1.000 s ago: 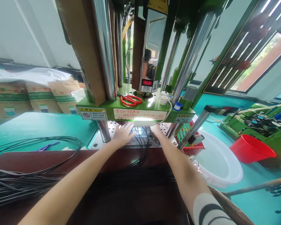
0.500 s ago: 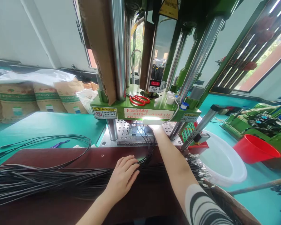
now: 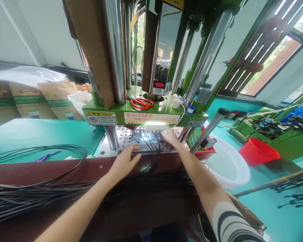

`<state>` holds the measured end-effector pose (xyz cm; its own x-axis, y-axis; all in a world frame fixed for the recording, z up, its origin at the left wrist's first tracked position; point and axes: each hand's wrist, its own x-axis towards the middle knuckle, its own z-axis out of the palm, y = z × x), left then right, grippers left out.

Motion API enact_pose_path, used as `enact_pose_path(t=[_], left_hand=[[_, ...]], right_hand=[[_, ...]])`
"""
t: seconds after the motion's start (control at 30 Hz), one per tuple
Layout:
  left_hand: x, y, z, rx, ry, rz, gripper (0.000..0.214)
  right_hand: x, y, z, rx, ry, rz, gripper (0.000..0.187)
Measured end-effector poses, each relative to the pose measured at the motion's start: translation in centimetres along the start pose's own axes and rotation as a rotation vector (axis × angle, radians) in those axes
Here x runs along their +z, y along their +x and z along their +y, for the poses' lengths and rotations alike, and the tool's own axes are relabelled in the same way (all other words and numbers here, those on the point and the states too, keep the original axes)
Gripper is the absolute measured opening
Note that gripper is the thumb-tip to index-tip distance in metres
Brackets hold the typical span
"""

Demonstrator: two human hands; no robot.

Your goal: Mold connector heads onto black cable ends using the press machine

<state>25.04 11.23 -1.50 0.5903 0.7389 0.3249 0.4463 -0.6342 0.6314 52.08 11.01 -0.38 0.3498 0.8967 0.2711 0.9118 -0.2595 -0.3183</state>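
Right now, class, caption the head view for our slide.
Left hand and right hand flank black cables at a green machine bearing red scissors.

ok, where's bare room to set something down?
Most room: the teal table, between sacks and cable loop. Smaller: the bench strip between that loop and left hand. Crowded: the metal block, with cables across it and the right hand close by; also the green ledge, carrying scissors and white rolls.

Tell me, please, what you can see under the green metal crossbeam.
A silver perforated metal plate, a rectangular metal block and thin black cables show; the crossbeam covers whatever lies further back.
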Motion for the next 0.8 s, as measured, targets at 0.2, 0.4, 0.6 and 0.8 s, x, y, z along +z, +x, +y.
enact_pose_path(t=[0.2, 0.4, 0.6, 0.8], left_hand=[[1.3, 9.4, -3.0, -0.181, 0.301, -0.037, 0.047], [3.5, 11.3, -4.7, -0.120, 0.391, -0.052, 0.051], [4.1, 11.8, -5.7, -0.098, 0.470, -0.051, 0.051], [4.2, 11.6, -6.0, -0.021, 0.502, -0.081, 0.053]], right_hand=[[1.4, 0.1, -0.6, -0.047, -0.107, 0.005, 0.031], [2.1, 0.1, -0.9, -0.084, -0.202, 0.028, 0.033], [2.2, -0.2, -1.2, -0.107, -0.226, 0.053, 0.037], [1.9, 0.2, -1.4, -0.111, -0.216, -0.016, 0.040]])
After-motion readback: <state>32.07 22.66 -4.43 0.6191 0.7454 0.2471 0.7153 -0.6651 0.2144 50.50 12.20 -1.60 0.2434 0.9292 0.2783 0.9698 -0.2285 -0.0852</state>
